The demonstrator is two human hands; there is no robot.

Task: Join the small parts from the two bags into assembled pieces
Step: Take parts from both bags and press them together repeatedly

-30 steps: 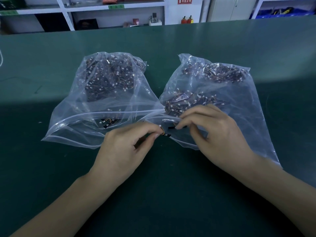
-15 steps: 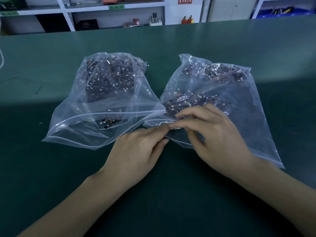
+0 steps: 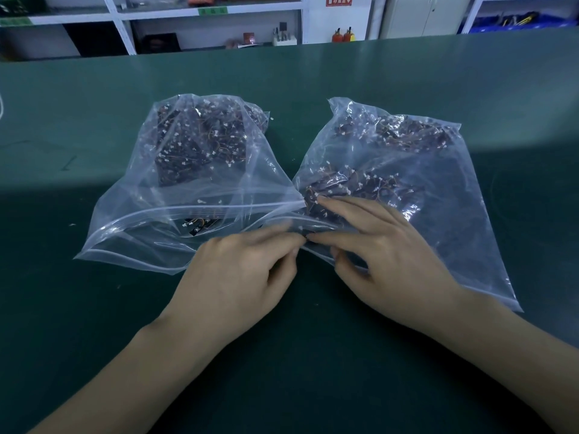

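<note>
Between bags, both grips point(image 3: 305, 238) pinching parts

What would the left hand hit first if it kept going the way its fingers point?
The left hand points up and right; its fingertips nearly meet the right hand fingertips at the right bag mouth. It would likely meet those fingers first, though depth is unclear.

Two clear zip bags on green table point(image 3: 313, 73), openings toward the person. Left bag point(image 3: 163, 214) and right bag point(image 3: 454, 214) both hold piles of small dark parts with thin wires and white connectors. Left hand point(image 3: 238, 277) and right hand point(image 3: 388, 261) meet fingertip to fingertip at right bag's mouth, pinching something small, mostly hidden. Shelves point(image 3: 125, 14) behind.
</note>
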